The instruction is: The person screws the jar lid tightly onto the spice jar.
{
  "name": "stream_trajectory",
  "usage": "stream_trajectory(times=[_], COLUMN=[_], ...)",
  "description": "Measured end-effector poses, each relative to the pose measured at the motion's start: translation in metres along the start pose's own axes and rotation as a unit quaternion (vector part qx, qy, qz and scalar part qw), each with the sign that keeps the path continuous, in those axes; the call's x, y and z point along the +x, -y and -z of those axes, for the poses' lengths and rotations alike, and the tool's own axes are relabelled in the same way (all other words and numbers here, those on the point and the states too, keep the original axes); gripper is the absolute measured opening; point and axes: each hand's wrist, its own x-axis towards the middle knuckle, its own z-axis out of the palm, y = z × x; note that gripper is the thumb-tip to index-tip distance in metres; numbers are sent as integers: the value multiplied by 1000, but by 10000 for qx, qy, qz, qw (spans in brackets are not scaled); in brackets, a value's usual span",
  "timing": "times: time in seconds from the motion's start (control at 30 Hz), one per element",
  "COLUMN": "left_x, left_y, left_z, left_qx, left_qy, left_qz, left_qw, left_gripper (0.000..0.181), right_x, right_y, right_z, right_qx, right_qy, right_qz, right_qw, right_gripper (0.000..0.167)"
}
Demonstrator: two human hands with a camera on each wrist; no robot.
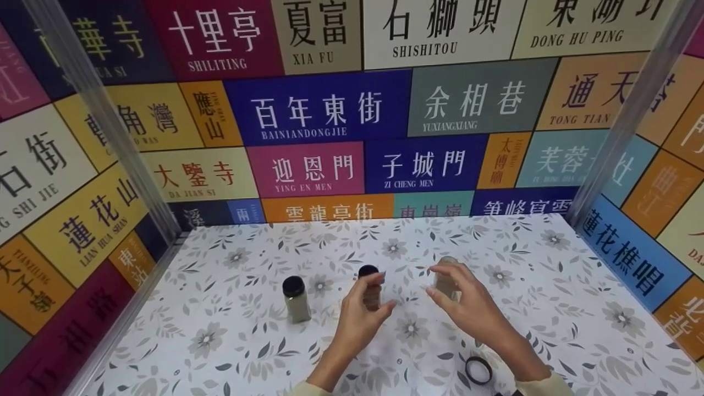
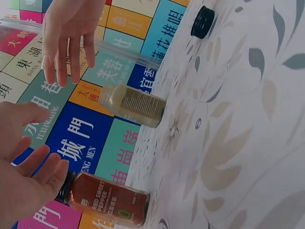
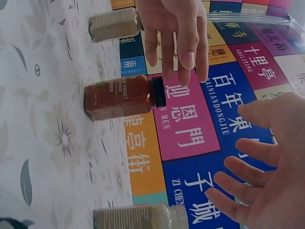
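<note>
My left hand (image 1: 360, 316) is held with fingers loosely bent, nearest a spice jar of red powder (image 3: 119, 97) labelled red sweet pepper, black cap on; it holds nothing. In the head view that hand partly hides the jar. My right hand (image 1: 476, 308) hovers with parted fingers by an uncapped glass jar of pale powder (image 2: 136, 106), gripping nothing; the head view shows this jar largely behind the fingers. A loose black cap (image 1: 478, 370) lies on the table near the right forearm. Another pale-powder jar (image 1: 297, 301), black-capped, stands upright left of my left hand.
A white cloth with grey flowers and leaves covers the table (image 1: 220, 291). Panels with colourful Chinese place-name signs (image 1: 319, 104) rise behind it and at both sides. Clear upright posts (image 1: 121, 126) stand at the back corners.
</note>
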Motion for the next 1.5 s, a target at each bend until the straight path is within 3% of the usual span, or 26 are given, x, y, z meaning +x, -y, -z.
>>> stream_trajectory(times=[0.23,0.43,0.6,0.8,1.0,1.33,1.5], left_x=[6,8,13,18,23,29,37], left_y=[-4,-3,1,11,21,25,26], left_z=[-16,-31,-45,-63,-82,-102,-108], left_qx=[40,83,82,126,37,350,408], left_qy=[159,428,541,586,689,483,460], left_qz=[-87,169,344,402,646,976,1040], left_qw=[9998,9989,9979,9974,9955,9934,9927], left_gripper=[53,64,68,68,69,68,72], right_x=[-13,-27,-35,-41,-47,-54,-58], right_y=[-8,-17,-24,-34,-45,-60,-68], right_z=[10,14,19,24,24,20,19], right_qx=[-450,-738,-869,-972,-1009,-1122,-1183], right_qy=[24,57,125,510,823,1059,1375], right_qz=[72,-27,-95,-423,-702,-767,-886], right_qw=[9990,9973,9961,9931,9890,9851,9794], right_gripper=[44,53,51,49,54,61,67])
